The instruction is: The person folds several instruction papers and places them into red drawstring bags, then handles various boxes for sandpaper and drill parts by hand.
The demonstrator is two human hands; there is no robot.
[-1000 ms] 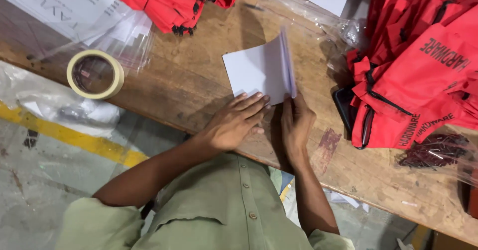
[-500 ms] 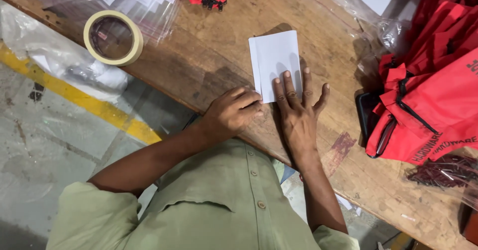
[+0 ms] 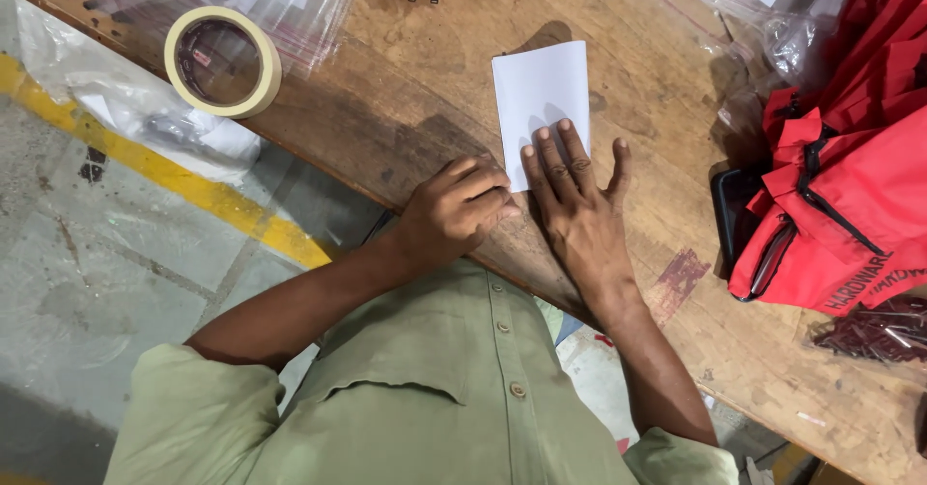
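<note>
White folded paper sheet is laid flat near the edge of the worn wooden tabletop, where it can be pressed. It is pinned at its lower edge by the right hand, fingers spread flat, no grip closed on it. The left hand is curled at the sheet's lower left corner, knuckles bearing down as if to sharpen the crease. A roll of cream masking tape and red fabric bags are kept aside.

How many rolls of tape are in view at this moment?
1. A single cream tape roll lies flat at the wooden table's near-left edge, beside clear plastic bags, well left of the white folded paper. Others could be hidden under the bags or red fabric.
</note>
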